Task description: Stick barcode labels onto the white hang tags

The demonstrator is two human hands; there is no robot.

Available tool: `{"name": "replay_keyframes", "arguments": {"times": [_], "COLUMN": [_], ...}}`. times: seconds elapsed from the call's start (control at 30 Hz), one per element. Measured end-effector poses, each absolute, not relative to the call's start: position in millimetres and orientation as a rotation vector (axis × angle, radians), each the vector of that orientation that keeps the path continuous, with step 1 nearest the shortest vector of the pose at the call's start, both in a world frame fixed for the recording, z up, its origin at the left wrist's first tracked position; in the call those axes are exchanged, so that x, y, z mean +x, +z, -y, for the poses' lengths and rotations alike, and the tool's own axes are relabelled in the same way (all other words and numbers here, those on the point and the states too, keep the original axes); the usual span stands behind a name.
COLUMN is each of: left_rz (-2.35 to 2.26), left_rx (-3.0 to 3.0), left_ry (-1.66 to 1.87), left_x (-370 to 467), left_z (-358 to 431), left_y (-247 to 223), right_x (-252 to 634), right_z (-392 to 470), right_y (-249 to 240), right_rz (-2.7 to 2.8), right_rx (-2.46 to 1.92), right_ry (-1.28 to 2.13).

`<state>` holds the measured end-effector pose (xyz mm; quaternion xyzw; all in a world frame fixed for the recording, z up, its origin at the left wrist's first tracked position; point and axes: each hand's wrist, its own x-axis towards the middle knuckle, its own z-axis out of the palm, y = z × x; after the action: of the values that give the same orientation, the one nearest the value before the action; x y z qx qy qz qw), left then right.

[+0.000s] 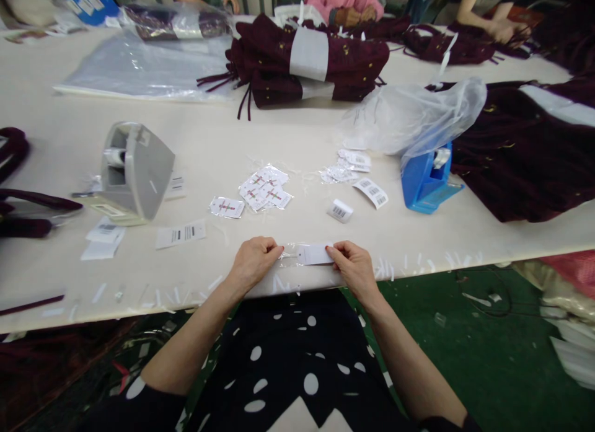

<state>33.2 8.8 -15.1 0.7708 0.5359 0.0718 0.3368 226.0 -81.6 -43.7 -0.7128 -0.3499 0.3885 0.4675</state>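
Just flat, oblong tag in right hand

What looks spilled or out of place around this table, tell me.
White scraps lie strewn along the near edge of the table, with more bits on the green floor; they look like litter, unlike the gathered tag pile. A clear plastic bag also seems to slump untidily onto the blue dispenser.

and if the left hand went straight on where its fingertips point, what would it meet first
Past the clear plastic it seems to pinch, the left hand would probably meet the white tag held by the right hand; exact height is unclear.
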Motion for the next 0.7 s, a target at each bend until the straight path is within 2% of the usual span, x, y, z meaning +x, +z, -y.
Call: {"name": "replay_keyframes", "arguments": {"times": [0.33, 0.5, 0.57, 0.63, 0.7], "left_rz": [-1.624, -1.717, -1.477, -1.047, -0.694], "left_rx": [2.151, 2.482, 2.704, 2.839, 2.855], "left_ry": [0.133, 0.357, 0.537, 0.681, 0.704], "left_x": [29.7, 28.8, 29.7, 32.2, 35.8], "left_z": [-2.3, 8.9, 13.6, 17.2, 19.5], "left_y": [-19.8, -23.7, -28.5, -34.6, -41.5], "right_x": [225.5, 224.1, 223.3, 222.6, 222.4], "right_z": [79.6, 78.9, 78.9, 79.1, 79.0], "right_y": [-43.3, -42.0, -41.5, -40.8, -40.2], "right_rz": [0.969, 1.002, 1.000, 0.995, 0.991], "right_rx": [-1.872, -1.912, -1.918, -1.915, -1.903], "right_ry": [0.891, 0.864, 0.860, 0.856, 0.848]}}
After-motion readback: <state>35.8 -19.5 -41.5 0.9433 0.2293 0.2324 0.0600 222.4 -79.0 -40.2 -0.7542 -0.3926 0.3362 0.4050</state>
